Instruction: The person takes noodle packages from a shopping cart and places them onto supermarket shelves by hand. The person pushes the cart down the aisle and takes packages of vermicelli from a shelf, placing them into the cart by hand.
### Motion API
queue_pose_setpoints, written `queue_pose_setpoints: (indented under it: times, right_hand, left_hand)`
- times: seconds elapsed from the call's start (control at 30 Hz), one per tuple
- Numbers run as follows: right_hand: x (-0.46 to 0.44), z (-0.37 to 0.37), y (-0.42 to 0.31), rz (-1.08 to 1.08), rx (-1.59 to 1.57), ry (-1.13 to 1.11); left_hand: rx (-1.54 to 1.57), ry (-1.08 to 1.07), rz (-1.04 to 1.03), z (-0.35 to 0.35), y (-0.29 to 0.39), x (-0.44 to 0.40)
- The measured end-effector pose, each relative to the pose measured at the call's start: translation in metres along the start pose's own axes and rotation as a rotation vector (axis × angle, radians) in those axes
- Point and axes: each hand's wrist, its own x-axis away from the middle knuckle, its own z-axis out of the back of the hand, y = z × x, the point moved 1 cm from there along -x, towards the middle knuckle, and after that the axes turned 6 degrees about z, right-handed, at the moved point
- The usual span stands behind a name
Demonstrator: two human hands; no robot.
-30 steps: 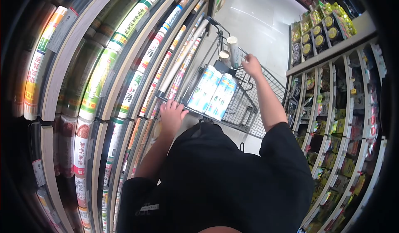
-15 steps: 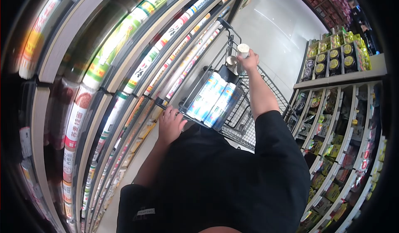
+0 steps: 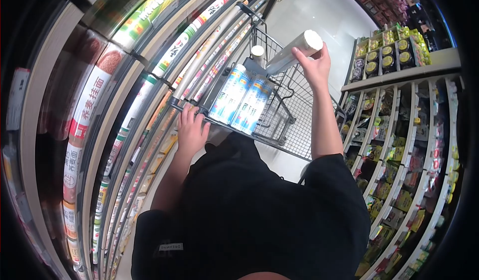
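Observation:
A wire shopping cart (image 3: 309, 115) stands in front of me. My right hand (image 3: 315, 65) grips the upper end of a noodle pack (image 3: 294, 51) with a pale round end, tilted above the cart. My left hand (image 3: 192, 128) rests on the cart's handle (image 3: 212, 120) at its left end, fingers bent over it. Several blue-and-white packs (image 3: 239, 100) lie side by side in the cart's near seat section. Beyond them, another pack with a pale end (image 3: 257, 51) stands upright.
Shelves of long noodle packs (image 3: 90, 95) rise close on the left. On the right, shelves (image 3: 404, 145) hold many bagged goods, with black containers with yellow labels (image 3: 387, 53) above. Pale floor (image 3: 319, 10) shows beyond the cart.
My right hand has first closed on the pack beyond the blue-and-white ones, then lifted and tilted it toward me and to the right. My left hand stays at the handle.

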Motion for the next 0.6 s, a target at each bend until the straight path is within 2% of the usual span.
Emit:
queue_pose_setpoints:
  times: [0.23, 0.33, 0.37, 0.4, 0.43, 0.47, 0.53, 0.57, 0.6]
  right_hand:
    - [0.041, -0.008, -0.055, 0.024, -0.151, -0.099]
    - [0.058, -0.023, -0.090, 0.040, -0.192, -0.234]
    - [0.063, -0.030, -0.100, 0.066, -0.213, -0.306]
    - [0.068, -0.038, -0.113, 0.098, -0.240, -0.386]
    - [0.076, -0.043, -0.135, 0.122, -0.206, -0.459]
    - [0.086, -0.053, -0.153, 0.148, -0.343, -0.507]
    - [0.104, -0.067, -0.181, 0.202, -0.314, -0.655]
    - [0.114, -0.073, -0.197, 0.228, -0.273, -0.710]
    - [0.125, -0.082, -0.210, 0.304, -0.274, -0.682]
  left_hand:
    - [-0.060, 0.028, 0.044, 0.005, -0.016, 0.011]
    - [0.087, 0.099, 0.148, 0.027, 0.016, 0.006]
    - [0.268, 0.108, 0.088, 0.039, 0.026, 0.001]
    - [0.567, -0.017, 0.124, 0.058, 0.044, -0.006]
    - [0.903, -0.147, 0.245, 0.062, 0.057, -0.007]
    - [0.949, -0.169, 0.188, 0.079, 0.071, -0.013]
    - [0.871, -0.243, 0.224, 0.098, 0.085, -0.011]
    - [1.109, -0.295, 0.270, 0.104, 0.091, -0.003]
    - [1.054, -0.248, 0.303, 0.123, 0.093, 0.004]
